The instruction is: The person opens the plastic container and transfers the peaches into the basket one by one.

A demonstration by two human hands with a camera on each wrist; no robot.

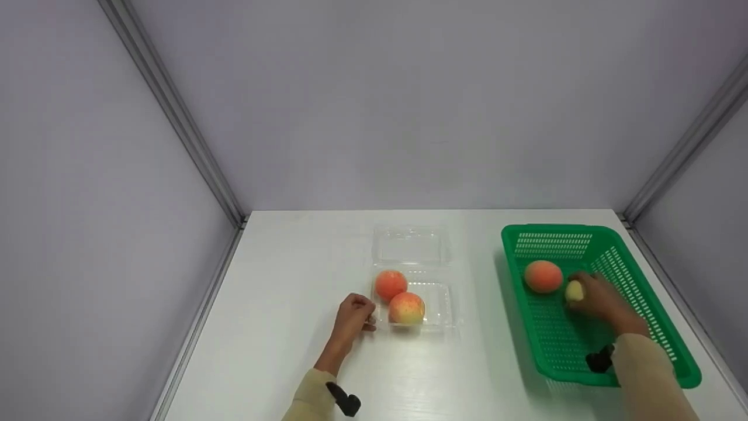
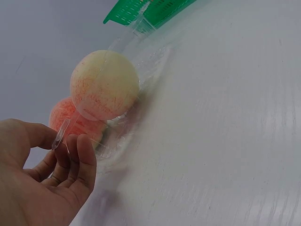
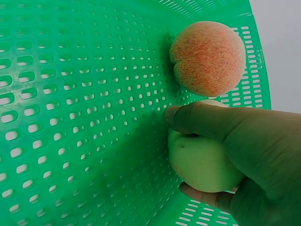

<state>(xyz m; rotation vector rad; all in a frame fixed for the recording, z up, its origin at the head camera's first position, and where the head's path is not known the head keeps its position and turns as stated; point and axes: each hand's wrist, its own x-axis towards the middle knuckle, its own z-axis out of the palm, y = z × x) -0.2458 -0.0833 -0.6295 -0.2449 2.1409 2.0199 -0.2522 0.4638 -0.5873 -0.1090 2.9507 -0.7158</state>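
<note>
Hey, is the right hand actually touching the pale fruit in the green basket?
Touching. The right wrist view shows it: the right hand grips the pale fruit, with its thumb laid across the fruit.

White flat tabletop (image 1: 280,263) showed faint streaky grain, light glare low in the head view. Smooth pale grey-lavender back wall panel (image 1: 432,117) rose behind it, similar plain left side panel (image 1: 105,204) and right side panel (image 1: 707,193) flanking; straight grey metal left corner strip (image 1: 178,117) and right corner strip (image 1: 689,145) ran down the joins, slanting.
</note>
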